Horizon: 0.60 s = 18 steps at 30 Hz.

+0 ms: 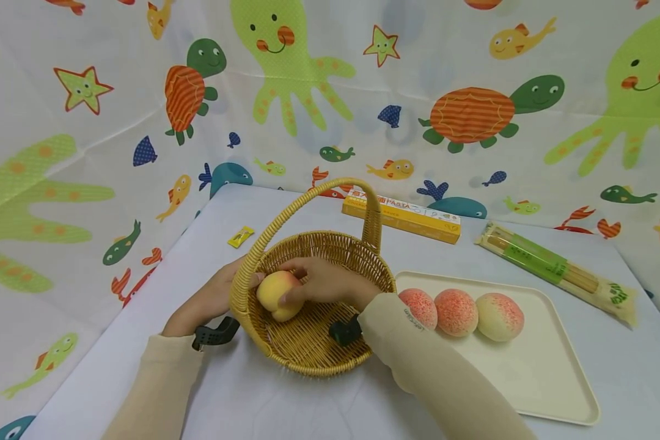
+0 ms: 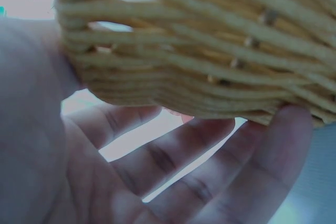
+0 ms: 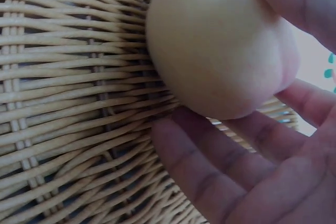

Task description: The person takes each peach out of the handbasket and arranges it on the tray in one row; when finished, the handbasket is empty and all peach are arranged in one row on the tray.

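Observation:
A wicker basket (image 1: 324, 370) with a tall arched handle stands in the middle of the table. Inside it, by the left wall, my right hand (image 1: 330, 282) holds a yellow peach (image 1: 277, 294) with a faint pink blush. The right wrist view shows the thumb and fingers around this peach (image 3: 215, 51), close to the woven wall. At the basket's left side, my left hand (image 1: 211, 299) grips the rim. Up close in the left wrist view, its fingers (image 2: 173, 156) lie against the wicker wall (image 2: 199, 51).
Right of the basket lies a cream tray (image 1: 550, 373) carrying three pink-speckled peaches (image 1: 456, 313) in a row. Behind are a yellow pasta box (image 1: 401, 219) and a packet of dry noodles (image 1: 555, 269). A small yellow sachet (image 1: 241, 236) lies back left. A patterned curtain (image 1: 330, 91) encloses the table.

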Available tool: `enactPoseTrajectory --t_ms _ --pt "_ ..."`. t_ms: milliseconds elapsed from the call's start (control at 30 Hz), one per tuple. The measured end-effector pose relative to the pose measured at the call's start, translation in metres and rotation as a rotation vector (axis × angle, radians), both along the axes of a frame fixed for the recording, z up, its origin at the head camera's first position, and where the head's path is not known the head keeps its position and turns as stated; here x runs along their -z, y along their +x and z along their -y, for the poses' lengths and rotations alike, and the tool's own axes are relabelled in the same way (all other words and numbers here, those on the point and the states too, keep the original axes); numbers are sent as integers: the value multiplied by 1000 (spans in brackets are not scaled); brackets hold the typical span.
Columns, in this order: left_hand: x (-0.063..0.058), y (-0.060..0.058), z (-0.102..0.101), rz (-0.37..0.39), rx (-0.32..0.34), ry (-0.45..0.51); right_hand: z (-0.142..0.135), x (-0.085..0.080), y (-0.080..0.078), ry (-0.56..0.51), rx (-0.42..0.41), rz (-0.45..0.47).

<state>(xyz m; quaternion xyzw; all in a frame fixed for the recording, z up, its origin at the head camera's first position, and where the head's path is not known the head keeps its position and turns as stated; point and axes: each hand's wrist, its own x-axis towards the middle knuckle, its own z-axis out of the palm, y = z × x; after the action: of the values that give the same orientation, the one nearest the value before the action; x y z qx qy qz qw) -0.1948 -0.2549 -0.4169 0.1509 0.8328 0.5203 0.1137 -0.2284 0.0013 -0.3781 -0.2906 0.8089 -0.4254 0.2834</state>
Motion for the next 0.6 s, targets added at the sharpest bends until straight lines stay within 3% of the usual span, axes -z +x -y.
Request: enactPoseTrajectory --t_ms 200,600 --pt "-3 2 -1 -9 -6 -24 2 1 1 -5 2 45" --pt "-5 0 -1 -34 -7 -44 3 -1 0 18 39 -5"
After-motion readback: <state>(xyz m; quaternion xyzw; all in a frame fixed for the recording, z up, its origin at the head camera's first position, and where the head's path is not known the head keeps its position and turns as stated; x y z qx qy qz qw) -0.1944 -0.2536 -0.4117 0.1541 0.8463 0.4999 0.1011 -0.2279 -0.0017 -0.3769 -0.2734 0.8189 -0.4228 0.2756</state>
